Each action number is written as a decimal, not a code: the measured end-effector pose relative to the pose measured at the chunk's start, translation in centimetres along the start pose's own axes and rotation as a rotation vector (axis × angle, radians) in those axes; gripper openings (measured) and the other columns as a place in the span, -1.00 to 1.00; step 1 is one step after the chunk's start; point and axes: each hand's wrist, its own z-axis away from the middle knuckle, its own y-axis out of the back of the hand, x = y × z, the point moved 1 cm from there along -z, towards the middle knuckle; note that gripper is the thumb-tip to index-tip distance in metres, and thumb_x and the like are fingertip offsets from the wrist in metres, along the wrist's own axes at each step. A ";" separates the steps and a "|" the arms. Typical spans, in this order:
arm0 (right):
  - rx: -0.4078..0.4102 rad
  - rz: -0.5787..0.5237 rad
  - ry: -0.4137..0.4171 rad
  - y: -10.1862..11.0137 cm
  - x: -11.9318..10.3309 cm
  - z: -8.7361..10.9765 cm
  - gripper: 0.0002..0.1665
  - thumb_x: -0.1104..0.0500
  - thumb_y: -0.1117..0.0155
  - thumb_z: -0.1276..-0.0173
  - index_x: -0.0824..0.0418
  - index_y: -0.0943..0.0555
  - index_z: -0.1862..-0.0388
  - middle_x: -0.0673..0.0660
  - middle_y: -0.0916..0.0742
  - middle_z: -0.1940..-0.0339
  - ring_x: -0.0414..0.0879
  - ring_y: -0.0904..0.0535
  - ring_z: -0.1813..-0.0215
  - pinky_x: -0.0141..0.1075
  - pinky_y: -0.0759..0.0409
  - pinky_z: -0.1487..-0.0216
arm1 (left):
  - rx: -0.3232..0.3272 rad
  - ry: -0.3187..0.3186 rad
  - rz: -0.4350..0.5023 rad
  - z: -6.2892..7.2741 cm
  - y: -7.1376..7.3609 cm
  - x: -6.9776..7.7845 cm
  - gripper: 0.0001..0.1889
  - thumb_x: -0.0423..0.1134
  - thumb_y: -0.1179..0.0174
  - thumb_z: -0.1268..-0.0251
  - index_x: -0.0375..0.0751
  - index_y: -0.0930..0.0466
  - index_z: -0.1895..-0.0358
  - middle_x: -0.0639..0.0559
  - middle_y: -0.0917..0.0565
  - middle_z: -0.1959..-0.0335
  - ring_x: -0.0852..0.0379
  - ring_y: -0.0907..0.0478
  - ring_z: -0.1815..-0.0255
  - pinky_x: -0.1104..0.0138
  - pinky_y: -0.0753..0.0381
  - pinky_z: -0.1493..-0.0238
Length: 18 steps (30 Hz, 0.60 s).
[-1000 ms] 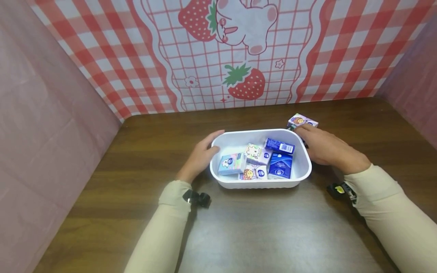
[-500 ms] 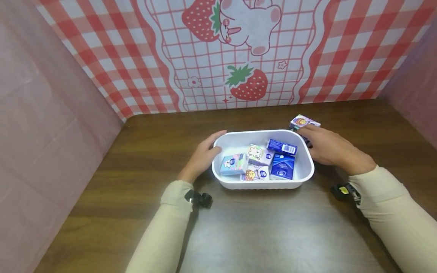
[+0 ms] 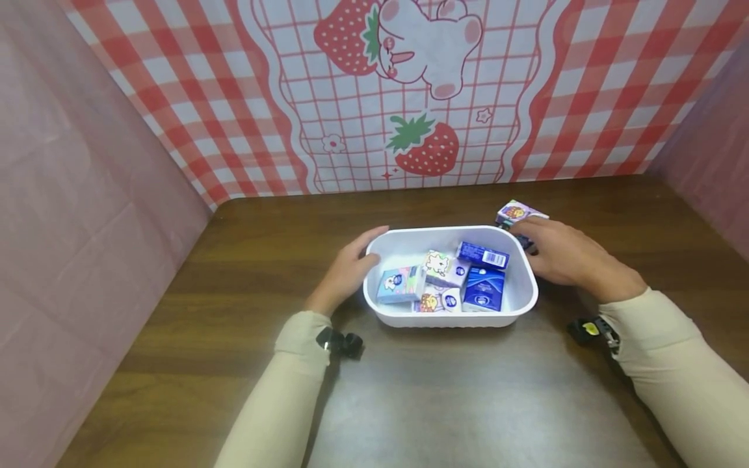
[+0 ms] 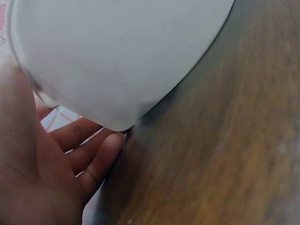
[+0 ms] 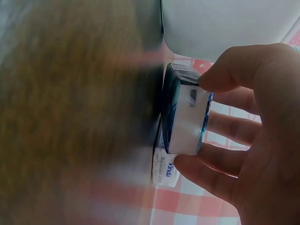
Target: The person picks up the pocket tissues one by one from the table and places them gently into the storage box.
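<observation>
A white plastic basin (image 3: 449,319) sits on the table with several small tissue packs in it, such as a light blue pack (image 3: 393,285) and a dark blue pack (image 3: 484,290). My left hand (image 3: 345,270) holds the basin's left end, thumb at the rim and fingers along the outer wall. Just beyond the right end, my right hand (image 3: 564,255) grips a tissue pack (image 5: 187,119) with a white side and dark blue-teal edges, between thumb and fingers. In the head view the hand hides most of that pack. A pink-purple tissue pack (image 3: 517,212) lies right behind it.
A brown wood-grain table (image 3: 234,279) carries everything. Along its back edge stands a red-and-white checked cloth (image 3: 345,104) with strawberries, and pinkish cloth (image 3: 76,195) hangs at the left side. A small black camera (image 3: 345,343) is worn on the left wrist.
</observation>
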 end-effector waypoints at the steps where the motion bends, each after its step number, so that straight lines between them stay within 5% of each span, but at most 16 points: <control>1: 0.005 -0.002 0.003 0.0 0.0 0.0 -0.31 -0.07 -0.47 -0.21 0.22 -0.57 -0.26 0.29 -0.59 -0.27 0.32 -0.42 -0.33 0.37 -0.34 -0.26 | -0.001 0.000 0.004 0.0 0.0 0.0 -0.49 -0.21 -0.05 -0.47 0.32 -0.41 -0.42 0.24 -0.43 -0.41 0.12 -0.32 -0.43 -0.04 -0.30 -0.41; 18: 0.021 -0.019 -0.014 0.2 0.5 0.1 -0.42 -0.08 -0.35 -0.34 0.21 -0.58 -0.22 0.30 -0.61 -0.24 0.32 -0.47 -0.29 0.36 -0.39 -0.22 | 0.002 -0.015 0.004 0.0 0.0 0.0 -0.49 -0.21 -0.05 -0.46 0.28 -0.42 -0.42 0.23 -0.45 -0.40 0.13 -0.34 -0.41 -0.03 -0.32 -0.40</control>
